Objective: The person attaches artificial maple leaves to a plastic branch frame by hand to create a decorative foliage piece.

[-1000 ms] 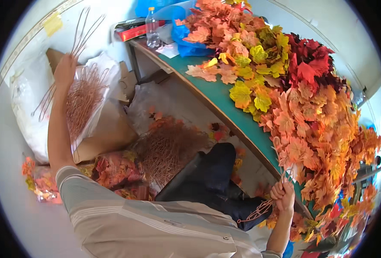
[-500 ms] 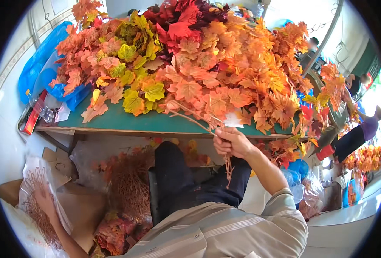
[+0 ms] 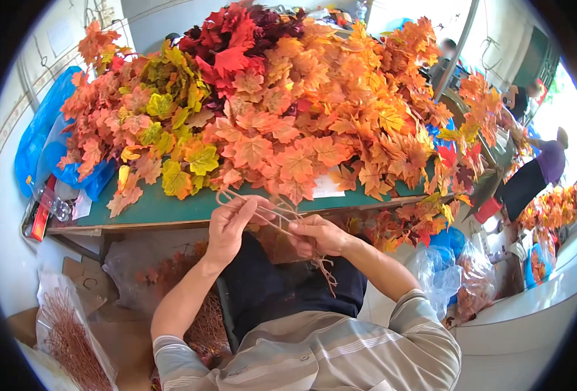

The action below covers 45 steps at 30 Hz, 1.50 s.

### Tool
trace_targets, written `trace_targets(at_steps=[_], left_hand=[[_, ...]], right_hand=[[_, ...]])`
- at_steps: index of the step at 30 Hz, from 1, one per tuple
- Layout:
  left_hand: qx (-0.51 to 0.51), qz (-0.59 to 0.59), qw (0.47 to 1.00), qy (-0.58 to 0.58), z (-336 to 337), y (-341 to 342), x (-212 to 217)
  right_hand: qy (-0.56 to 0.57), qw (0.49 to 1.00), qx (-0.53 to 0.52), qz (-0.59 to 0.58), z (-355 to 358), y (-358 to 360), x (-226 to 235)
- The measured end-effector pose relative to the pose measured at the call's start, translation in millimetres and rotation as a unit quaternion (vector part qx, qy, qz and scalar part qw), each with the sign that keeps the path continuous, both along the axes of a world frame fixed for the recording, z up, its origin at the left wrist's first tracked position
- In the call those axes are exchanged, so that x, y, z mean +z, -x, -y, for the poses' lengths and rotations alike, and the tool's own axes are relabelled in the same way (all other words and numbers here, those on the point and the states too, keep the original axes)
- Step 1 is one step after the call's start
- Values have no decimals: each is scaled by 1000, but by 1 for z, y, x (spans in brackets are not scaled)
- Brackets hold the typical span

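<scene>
My left hand [image 3: 231,225] is closed, its thumb and fingers pinching a thin brown artificial stem that bends in a loop at its tip. My right hand [image 3: 320,236] grips a small bunch of branching brown stems [image 3: 324,270], whose forked ends hang below the fist. The stems cross between both hands, just in front of the green table edge. Beyond my hands lies a large heap of artificial maple leaves [image 3: 295,159], orange, yellow and dark red. Whether the stems in the two hands are joined, I cannot tell.
The green table [image 3: 151,207] carries the leaf heap. A blue plastic bag [image 3: 37,140] hangs at its left. At lower left stands a clear bag of brown stems [image 3: 67,326]. Clear bags [image 3: 477,280] and more leaves are at right, with people farther back.
My left hand has come from the bag of stems at lower left up to the middle, now holding a stem. My right hand has shifted slightly left, still gripping its stems.
</scene>
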State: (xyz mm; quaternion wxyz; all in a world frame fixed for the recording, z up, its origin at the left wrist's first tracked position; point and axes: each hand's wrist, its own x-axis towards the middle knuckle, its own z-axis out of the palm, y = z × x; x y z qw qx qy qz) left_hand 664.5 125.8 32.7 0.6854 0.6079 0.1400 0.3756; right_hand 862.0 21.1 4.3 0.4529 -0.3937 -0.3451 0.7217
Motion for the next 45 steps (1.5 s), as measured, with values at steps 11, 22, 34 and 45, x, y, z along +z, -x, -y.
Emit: trace_targets(at_steps=[11,22,34,45], left_hand=[[-6,-4,999,-35,-7,0,-22],[-255,97,946,177,-25,-9,-46],[-94,36,988,120,-65,-36,-76],[-93,27,988,122,-60,-34,-84]], right_hand=[[-249,924,-143,254,-12,0,0],[-198,977,-35,76,-17,-17,-22],[-265,916,-73,292,-70,-40,-29],[-240,939,-15,246,-70,-48,-24]])
